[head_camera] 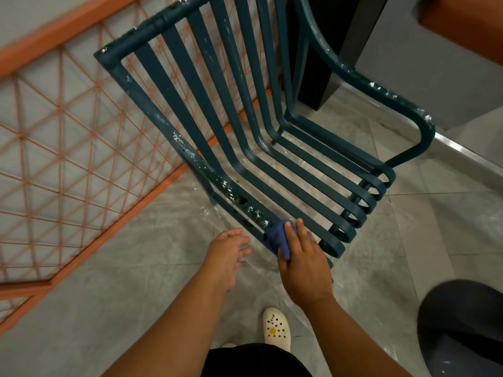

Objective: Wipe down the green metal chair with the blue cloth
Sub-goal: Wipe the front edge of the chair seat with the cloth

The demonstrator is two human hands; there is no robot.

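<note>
The right hand (302, 263) pressed the blue cloth (277, 239) against the front corner rail of the green metal chair (245, 148). The left hand (227, 253) hovered just beside, fingers spread, holding nothing.

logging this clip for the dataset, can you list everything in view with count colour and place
chair: one, dark green metal slats with white flecks, centre, standing on the floor
cloth: one, blue, bunched on the chair's near front frame rail
railing: one, orange lattice, left, behind the chair
floor: grey tiles, streaked white near the chair
round object: one, dark grey, lower right, cannot tell what it is
shoe: one fully seen, white with holes, bottom centre
left hand: open, empty, just left of the cloth
right hand: pressing the cloth onto the rail
</note>
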